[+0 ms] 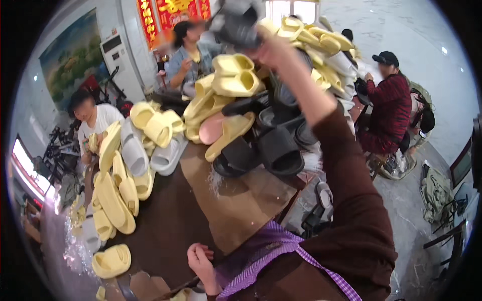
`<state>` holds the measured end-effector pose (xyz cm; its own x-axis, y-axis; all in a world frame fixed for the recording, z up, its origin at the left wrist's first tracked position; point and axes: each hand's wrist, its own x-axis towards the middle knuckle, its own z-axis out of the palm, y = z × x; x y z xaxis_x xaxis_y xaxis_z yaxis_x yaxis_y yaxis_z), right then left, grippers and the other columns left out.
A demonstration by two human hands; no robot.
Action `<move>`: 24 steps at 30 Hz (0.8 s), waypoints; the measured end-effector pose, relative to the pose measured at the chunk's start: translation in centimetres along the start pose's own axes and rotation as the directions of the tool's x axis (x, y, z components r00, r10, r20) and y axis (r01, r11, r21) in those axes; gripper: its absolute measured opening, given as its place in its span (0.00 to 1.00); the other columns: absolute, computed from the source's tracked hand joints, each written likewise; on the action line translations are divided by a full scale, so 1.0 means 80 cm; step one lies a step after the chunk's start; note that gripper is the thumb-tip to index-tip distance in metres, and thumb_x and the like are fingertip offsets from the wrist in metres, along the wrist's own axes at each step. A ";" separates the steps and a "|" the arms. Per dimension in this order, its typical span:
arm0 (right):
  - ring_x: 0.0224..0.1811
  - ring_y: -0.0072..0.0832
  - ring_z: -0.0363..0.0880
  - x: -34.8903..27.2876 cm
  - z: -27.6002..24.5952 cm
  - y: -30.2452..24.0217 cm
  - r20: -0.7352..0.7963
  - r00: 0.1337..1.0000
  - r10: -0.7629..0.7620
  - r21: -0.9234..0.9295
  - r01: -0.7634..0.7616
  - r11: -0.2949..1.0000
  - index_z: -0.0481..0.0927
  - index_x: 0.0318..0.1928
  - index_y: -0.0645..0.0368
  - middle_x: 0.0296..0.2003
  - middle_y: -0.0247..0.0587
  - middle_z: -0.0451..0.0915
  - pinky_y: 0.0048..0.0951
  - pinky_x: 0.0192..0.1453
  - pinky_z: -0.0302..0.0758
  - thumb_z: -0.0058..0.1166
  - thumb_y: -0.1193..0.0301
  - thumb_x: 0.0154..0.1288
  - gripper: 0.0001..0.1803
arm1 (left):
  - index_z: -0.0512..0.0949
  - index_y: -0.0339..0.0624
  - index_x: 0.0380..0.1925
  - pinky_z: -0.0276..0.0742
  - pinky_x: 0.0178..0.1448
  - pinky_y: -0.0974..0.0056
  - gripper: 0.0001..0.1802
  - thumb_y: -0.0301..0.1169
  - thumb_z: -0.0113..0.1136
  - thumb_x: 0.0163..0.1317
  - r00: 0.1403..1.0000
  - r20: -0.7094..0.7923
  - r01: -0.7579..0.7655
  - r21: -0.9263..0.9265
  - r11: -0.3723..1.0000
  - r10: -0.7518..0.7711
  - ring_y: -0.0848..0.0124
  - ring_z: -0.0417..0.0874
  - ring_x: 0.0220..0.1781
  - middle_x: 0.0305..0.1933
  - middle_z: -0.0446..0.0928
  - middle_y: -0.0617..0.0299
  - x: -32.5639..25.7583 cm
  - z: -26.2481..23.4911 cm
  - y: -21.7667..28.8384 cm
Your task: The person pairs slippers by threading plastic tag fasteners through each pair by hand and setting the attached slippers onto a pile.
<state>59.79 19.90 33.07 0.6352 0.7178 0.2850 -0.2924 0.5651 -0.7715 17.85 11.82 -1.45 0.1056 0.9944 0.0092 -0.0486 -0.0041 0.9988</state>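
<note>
My right hand [271, 50] is raised over the heap at the far side of the table, closed on dark slippers [237, 25] that are smeared by motion; how many it grips I cannot make out. Below that arm lie black slide slippers [281, 150] and a yellow slipper with a pink insole [228, 133]. Low over the near edge of the table, my left hand [202, 263] holds nothing, its fingers loosely bent. Stacked yellow slippers [113, 198] and grey ones [134, 150] spread along the left side, with a single yellow slipper [111, 261] nearest.
A brown sheet [236, 210] covers part of the dark tabletop [168, 226]. Yellow and white slippers [326, 45] pile high at the back right. People sit at the left [100, 118], behind the heap [193, 52] and at the right [389, 105]. Bags [436, 193] lie on the floor.
</note>
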 end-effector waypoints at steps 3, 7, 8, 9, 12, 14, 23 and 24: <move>0.36 0.36 0.78 0.063 -0.043 -0.071 -0.094 0.995 -0.017 0.017 0.019 1.000 0.70 0.50 0.64 0.39 0.45 0.77 0.38 0.43 0.77 0.51 0.59 0.64 0.22 | 0.72 0.34 0.40 0.68 0.25 0.74 0.11 0.31 0.45 0.68 1.000 0.017 -0.026 -0.008 1.000 0.026 0.77 0.75 0.24 0.30 0.75 0.60 0.009 0.006 0.001; 0.43 0.41 0.77 0.062 -0.063 -0.061 0.273 0.892 -0.360 -0.007 0.376 0.927 0.62 0.57 0.63 0.44 0.50 0.75 0.41 0.48 0.75 0.49 0.56 0.67 0.28 | 0.72 0.34 0.42 0.68 0.26 0.74 0.11 0.31 0.45 0.68 0.999 0.039 0.003 -0.036 0.999 -0.001 0.77 0.75 0.25 0.31 0.75 0.59 0.021 0.023 0.002; 0.36 0.35 0.77 0.035 -0.057 -0.011 0.450 0.810 -0.376 -0.452 0.569 0.687 0.69 0.48 0.64 0.37 0.45 0.76 0.35 0.41 0.75 0.47 0.60 0.66 0.20 | 0.72 0.34 0.42 0.69 0.26 0.74 0.11 0.31 0.45 0.68 0.999 0.040 0.025 -0.032 0.999 -0.023 0.76 0.75 0.25 0.31 0.75 0.59 0.021 0.015 0.000; 0.29 0.28 0.77 -0.011 -0.062 0.032 0.633 0.718 -0.290 -0.687 0.693 0.218 0.75 0.38 0.65 0.30 0.41 0.77 0.28 0.34 0.74 0.46 0.64 0.65 0.15 | 0.71 0.34 0.42 0.69 0.26 0.74 0.11 0.31 0.45 0.68 0.998 0.042 0.045 -0.030 0.999 -0.044 0.76 0.75 0.25 0.31 0.76 0.59 0.021 0.008 0.001; 0.26 0.23 0.76 -0.170 -0.019 0.141 0.660 0.714 0.232 -0.474 0.157 0.867 0.77 0.34 0.65 0.25 0.37 0.77 0.27 0.35 0.74 0.47 0.72 0.62 0.08 | 0.71 0.35 0.42 0.70 0.26 0.74 0.11 0.31 0.46 0.67 0.988 0.086 0.130 -0.051 0.990 -0.125 0.77 0.75 0.25 0.32 0.75 0.59 0.030 -0.024 0.007; 0.33 0.24 0.78 -0.219 -0.040 0.192 0.857 0.362 0.367 -0.502 0.420 0.756 0.78 0.37 0.66 0.33 0.39 0.79 0.24 0.39 0.74 0.55 0.77 0.58 0.07 | 0.71 0.35 0.43 0.70 0.26 0.74 0.11 0.31 0.48 0.66 0.998 0.026 0.053 0.039 0.998 -0.055 0.78 0.75 0.27 0.33 0.75 0.60 0.047 -0.049 0.018; 0.32 0.21 0.78 -0.351 -0.083 0.329 0.645 0.418 0.640 -0.647 -0.146 0.748 0.77 0.40 0.66 0.33 0.37 0.80 0.21 0.38 0.75 0.50 0.78 0.62 0.07 | 0.63 0.31 0.53 0.61 0.63 0.51 0.40 0.44 0.68 0.44 0.282 -0.770 0.491 0.628 0.604 0.572 0.46 0.66 0.59 0.55 0.66 0.39 0.187 -0.337 0.031; 0.32 0.20 0.78 -0.350 -0.090 0.339 0.597 0.463 0.655 -0.670 -0.163 0.725 0.77 0.39 0.66 0.33 0.37 0.80 0.20 0.37 0.74 0.49 0.79 0.63 0.06 | 0.63 0.31 0.53 0.61 0.63 0.51 0.40 0.44 0.68 0.44 0.280 -0.774 0.497 0.623 0.604 0.568 0.46 0.66 0.59 0.55 0.66 0.39 0.195 -0.355 0.024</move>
<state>39.23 12.19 0.04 -0.3238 0.9455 -0.0342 0.1635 0.0203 -0.9863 -8.80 30.33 -0.75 -0.7669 0.3581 0.5326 0.6418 0.4256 0.6380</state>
